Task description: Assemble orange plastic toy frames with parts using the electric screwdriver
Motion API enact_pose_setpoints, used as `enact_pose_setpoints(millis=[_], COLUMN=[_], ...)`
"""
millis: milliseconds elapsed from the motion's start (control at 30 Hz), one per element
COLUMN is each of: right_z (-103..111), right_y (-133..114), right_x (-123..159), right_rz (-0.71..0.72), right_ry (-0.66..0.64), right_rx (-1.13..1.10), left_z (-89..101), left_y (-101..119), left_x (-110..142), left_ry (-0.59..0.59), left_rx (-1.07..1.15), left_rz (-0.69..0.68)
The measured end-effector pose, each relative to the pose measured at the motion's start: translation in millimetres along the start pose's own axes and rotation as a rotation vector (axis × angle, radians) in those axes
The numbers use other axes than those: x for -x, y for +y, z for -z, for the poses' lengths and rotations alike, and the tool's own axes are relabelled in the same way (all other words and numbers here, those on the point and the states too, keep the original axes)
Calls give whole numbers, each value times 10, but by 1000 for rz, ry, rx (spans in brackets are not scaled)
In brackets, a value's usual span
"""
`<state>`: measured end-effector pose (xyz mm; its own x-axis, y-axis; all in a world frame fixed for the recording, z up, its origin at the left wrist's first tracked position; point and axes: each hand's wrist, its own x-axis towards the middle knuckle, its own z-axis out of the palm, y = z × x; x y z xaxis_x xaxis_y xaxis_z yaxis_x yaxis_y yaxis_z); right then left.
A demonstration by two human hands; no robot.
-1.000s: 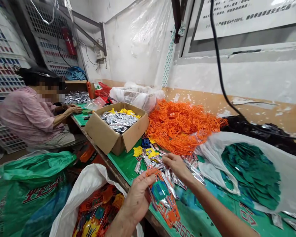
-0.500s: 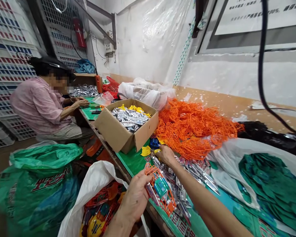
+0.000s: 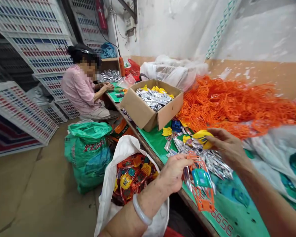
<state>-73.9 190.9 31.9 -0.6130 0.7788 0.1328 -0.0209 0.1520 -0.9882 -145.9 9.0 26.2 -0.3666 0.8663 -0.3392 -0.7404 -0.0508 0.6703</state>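
Note:
My left hand (image 3: 174, 172) is closed on an orange plastic frame (image 3: 204, 197) that carries a teal piece (image 3: 201, 177) and silver foil packets. My right hand (image 3: 225, 146) pinches a yellow plastic piece (image 3: 202, 137) just above and to the right of the frame. Both hands hover over the front edge of the green table (image 3: 154, 140), above a loose heap of silver foil packets (image 3: 216, 161).
A cardboard box (image 3: 150, 113) of foil packets stands behind the hands, beside a big heap of orange frames (image 3: 237, 103). A white bag (image 3: 135, 171) of assembled pieces and a green sack (image 3: 88, 153) stand on the floor. A seated person (image 3: 82, 89) works at the table's far end.
My right hand reached left to the yellow pieces near the box, then came back holding one beside the frame. The camera has swung left and down.

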Motion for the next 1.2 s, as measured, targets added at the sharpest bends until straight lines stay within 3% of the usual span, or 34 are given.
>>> enact_pose_setpoints(millis=[100,200,300,500,567,667,733,800,967,1200], right_z=[258,408,455,518,520,482,449,439,563,651], right_y=[-238,-386,-367,-167,-173,-247,-286,-277,-48,150], right_x=[377,777,1089,1469,1578,1706,1767,1822,2023,2258], right_rz=[-133,-215,-133,-20,-16,-156,-245,-258,-98,56], right_ry=[39,-11,-75,119,187,257,278,314,426,377], right_rx=[-77,-118,-25,161,284,349,252,57,-421,-526], left_z=[-88,-203,-317,-485,-528,-566,-574,-573,-562,-531], left_y=[-50,-156,-302,-529,-587,-682,-739,-774,-778,-831], left_x=[16,62,119,180,188,191,193,199,237,297], left_ry=[-23,-60,-162,-370,-375,-383,-408,-463,-565,-720], left_rx=[-50,-106,-152,-582,-759,-1093,-1276,-1383,-1440,-1442], left_rz=[1,-20,-35,-121,-249,-637,-874,-1002,-1110,-1170])
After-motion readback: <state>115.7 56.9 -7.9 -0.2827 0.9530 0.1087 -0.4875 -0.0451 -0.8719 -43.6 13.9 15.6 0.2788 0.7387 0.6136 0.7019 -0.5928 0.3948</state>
